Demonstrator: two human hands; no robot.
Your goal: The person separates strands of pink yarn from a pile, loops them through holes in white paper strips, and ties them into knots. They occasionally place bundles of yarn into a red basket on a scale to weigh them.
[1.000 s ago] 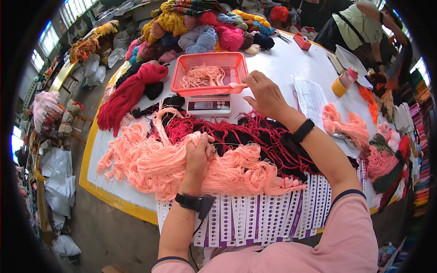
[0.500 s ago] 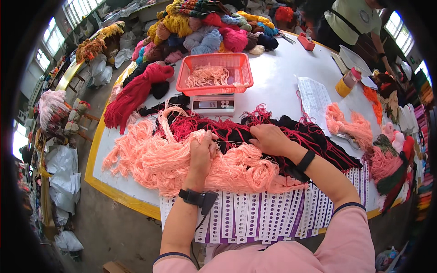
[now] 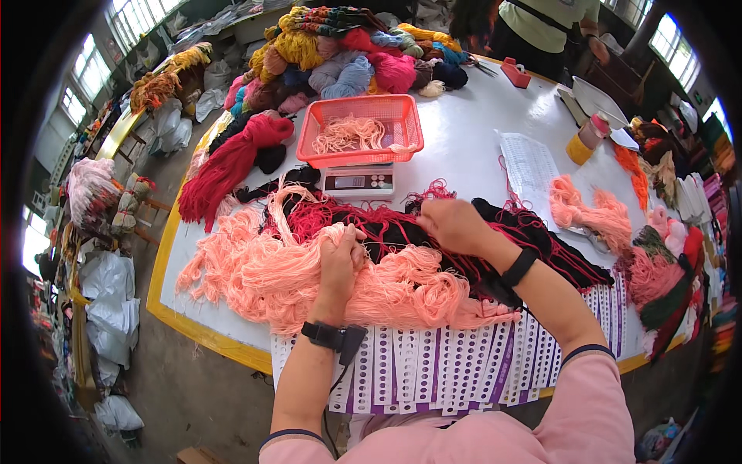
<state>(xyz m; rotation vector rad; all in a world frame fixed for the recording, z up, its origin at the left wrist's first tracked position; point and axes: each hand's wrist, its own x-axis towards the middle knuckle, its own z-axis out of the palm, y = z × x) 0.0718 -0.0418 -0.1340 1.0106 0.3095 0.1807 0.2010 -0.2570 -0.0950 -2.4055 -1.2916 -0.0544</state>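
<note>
My left hand is closed on a thick bundle of peach yarn, which spreads over the near side of the table in loose loops. To its right, my right hand is raised above black and crimson yarn, its fingers pinched together. Any strand between those fingers is too fine to make out. Just beyond the heap stands a digital scale, and on it rests a red plastic basket holding some peach strands.
Punched card strips hang over the near table edge. Colored yarn skeins pile up at the back, with a crimson skein at left. Paper sheets, a yellow bottle and peach skeins lie right. Another person stands beyond.
My right hand has moved slightly left and up, while my left hand keeps its grip on the peach yarn. The person across the table has moved to the left.
</note>
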